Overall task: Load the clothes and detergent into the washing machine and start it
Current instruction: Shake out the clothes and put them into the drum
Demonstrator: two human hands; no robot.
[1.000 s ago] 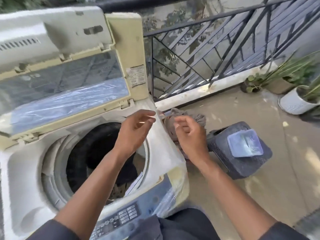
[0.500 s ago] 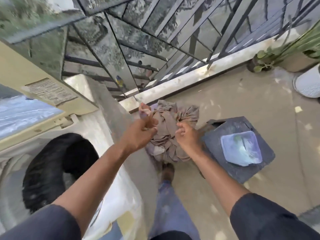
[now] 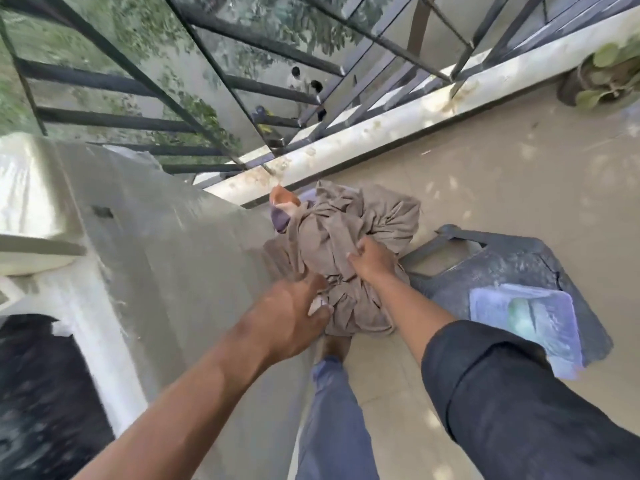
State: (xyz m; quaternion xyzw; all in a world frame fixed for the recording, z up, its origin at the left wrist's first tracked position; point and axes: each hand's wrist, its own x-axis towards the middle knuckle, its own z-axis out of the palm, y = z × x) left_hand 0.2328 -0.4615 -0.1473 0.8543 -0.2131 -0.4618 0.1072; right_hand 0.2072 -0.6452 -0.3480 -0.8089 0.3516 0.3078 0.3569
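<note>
Both hands [image 3: 372, 259] grip the clothes bundle [image 3: 349, 244] beside the washing machine [image 3: 145, 258].

clothes bundle [image 3: 353, 244]: matt, creased beige cloth | washing machine [image 3: 166, 258]: smooth off-white plastic | stool [image 3: 512, 268]: dusty grey plastic | railing [image 3: 214, 32]: dark painted metal

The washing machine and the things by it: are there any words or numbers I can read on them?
None can be read.
The white washing machine: no label or panel with letters in view.
The clear plastic tub on the dark grey stool: no print that can be made out.
The beige bundle of clothes: plain cloth.
</note>
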